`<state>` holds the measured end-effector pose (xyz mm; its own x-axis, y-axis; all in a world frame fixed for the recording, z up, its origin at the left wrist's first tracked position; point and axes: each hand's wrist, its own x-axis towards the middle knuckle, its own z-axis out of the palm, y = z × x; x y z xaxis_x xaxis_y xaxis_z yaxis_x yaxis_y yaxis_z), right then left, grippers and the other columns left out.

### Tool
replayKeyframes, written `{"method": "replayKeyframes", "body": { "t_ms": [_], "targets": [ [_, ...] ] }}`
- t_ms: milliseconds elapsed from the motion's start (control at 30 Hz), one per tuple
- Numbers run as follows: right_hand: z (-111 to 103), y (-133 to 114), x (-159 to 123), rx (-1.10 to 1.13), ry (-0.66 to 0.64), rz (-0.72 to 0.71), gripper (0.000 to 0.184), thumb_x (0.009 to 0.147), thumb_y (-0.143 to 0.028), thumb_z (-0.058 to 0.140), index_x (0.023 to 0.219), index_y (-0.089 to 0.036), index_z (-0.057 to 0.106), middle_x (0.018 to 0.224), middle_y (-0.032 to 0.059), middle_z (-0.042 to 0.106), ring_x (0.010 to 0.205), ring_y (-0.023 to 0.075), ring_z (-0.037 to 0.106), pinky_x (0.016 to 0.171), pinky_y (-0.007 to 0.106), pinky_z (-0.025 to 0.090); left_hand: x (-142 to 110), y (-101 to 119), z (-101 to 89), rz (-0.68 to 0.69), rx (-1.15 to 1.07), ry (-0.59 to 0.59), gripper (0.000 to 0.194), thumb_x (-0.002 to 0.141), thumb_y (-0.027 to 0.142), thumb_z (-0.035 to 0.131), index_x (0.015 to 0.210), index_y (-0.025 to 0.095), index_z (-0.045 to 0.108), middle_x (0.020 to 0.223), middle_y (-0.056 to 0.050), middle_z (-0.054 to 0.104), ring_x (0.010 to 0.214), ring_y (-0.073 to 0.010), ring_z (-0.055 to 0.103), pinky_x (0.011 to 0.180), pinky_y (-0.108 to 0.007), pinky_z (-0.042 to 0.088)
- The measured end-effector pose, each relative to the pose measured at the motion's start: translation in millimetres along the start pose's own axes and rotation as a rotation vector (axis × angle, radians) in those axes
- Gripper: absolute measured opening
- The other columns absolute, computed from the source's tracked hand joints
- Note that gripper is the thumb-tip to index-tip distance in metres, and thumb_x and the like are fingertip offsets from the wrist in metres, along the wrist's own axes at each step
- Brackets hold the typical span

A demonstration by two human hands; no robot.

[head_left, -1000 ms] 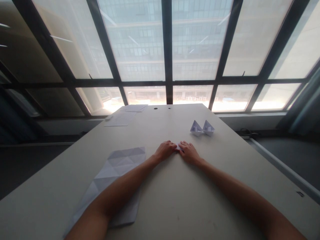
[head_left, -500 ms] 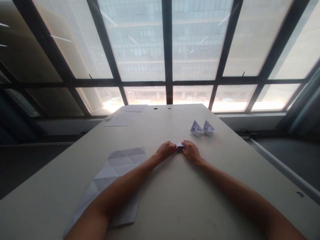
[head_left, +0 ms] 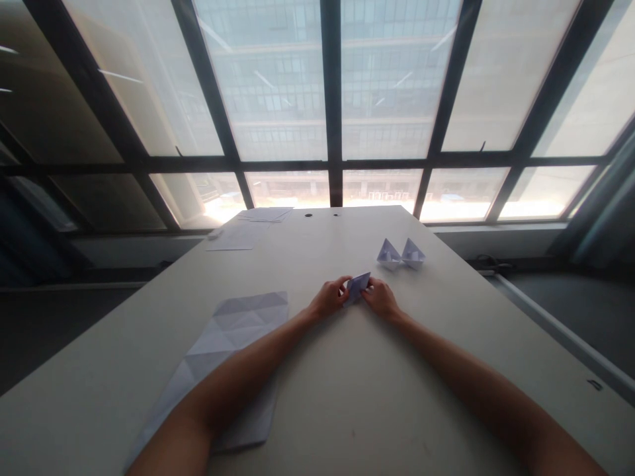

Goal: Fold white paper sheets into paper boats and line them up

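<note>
My left hand [head_left: 328, 299] and my right hand [head_left: 381, 297] meet over the middle of the grey table [head_left: 347, 396]. Between them they pinch a small folded white paper piece [head_left: 357, 286], which is lifted and tilted up off the tabletop. Both hands have their fingers closed on its edges. Two finished folded paper boats [head_left: 401, 254] sit side by side a little beyond my right hand.
A creased white paper sheet [head_left: 223, 357] lies under and beside my left forearm. More flat sheets [head_left: 253, 225] rest at the table's far left end, near two small holes. Large windows with dark frames stand behind the table.
The small folded paper was pressed flat under my fingertips; it is now raised and tipped upward between both hands. My hands have drawn slightly closer around it.
</note>
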<state>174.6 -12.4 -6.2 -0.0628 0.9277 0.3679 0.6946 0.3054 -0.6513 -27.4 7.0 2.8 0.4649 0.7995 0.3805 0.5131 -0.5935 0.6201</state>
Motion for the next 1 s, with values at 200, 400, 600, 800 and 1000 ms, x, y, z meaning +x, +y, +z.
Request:
{"method": "replayKeyframes", "body": {
  "t_ms": [200,400,600,800,1000],
  "targets": [
    [2,1,0,0.077,0.003,-0.084,0.012,0.081,-0.019,0.062,0.091,-0.019,0.068,0.085,0.0046,0.074,0.075,0.0191,0.065,0.069,0.026,0.046,-1,6,-2.1,0.010,-0.031,0.010,0.039,0.088,0.019,0.057,0.126,0.019,0.064,0.075,0.001,0.068,0.056,-0.0095,0.060,0.054,-0.017,0.043],
    [4,1,-1,0.044,0.006,-0.087,0.010,0.084,-0.023,0.058,0.086,-0.020,0.068,0.077,0.0028,0.071,0.066,0.0168,0.062,0.064,0.025,0.043,-2,15,-5.2,-0.076,-0.071,0.033,0.037,0.088,0.019,0.055,0.123,0.015,0.067,0.064,0.002,0.065,0.050,-0.0101,0.058,0.051,-0.018,0.041],
    [1,-3,-2,0.034,0.004,-0.068,0.012,0.087,-0.024,0.055,0.091,-0.021,0.066,0.076,0.0014,0.070,0.065,0.0157,0.061,0.063,0.024,0.042,0,12,-2.7,-0.083,-0.079,0.027,0.040,0.086,0.021,0.057,0.125,0.015,0.065,0.069,0.001,0.067,0.054,-0.0104,0.058,0.054,-0.019,0.041],
    [2,-10,-7,0.105,-0.066,-0.103,0.022,0.083,-0.025,0.060,0.104,-0.021,0.067,0.078,0.0010,0.071,0.068,0.0163,0.061,0.064,0.024,0.045,1,7,0.4,-0.014,-0.138,-0.023,0.041,0.085,0.015,0.058,0.125,0.016,0.065,0.083,-0.002,0.072,0.065,-0.0128,0.061,0.063,-0.022,0.046],
    [9,-13,-7,0.117,-0.046,-0.042,0.020,0.086,-0.028,0.058,0.101,-0.021,0.071,0.072,0.0016,0.070,0.063,0.0167,0.060,0.061,0.024,0.045,1,6,0.6,-0.024,-0.138,0.009,0.025,0.087,0.016,0.056,0.105,0.012,0.072,0.087,-0.006,0.074,0.073,-0.0173,0.064,0.066,-0.025,0.047]
  ]
}}
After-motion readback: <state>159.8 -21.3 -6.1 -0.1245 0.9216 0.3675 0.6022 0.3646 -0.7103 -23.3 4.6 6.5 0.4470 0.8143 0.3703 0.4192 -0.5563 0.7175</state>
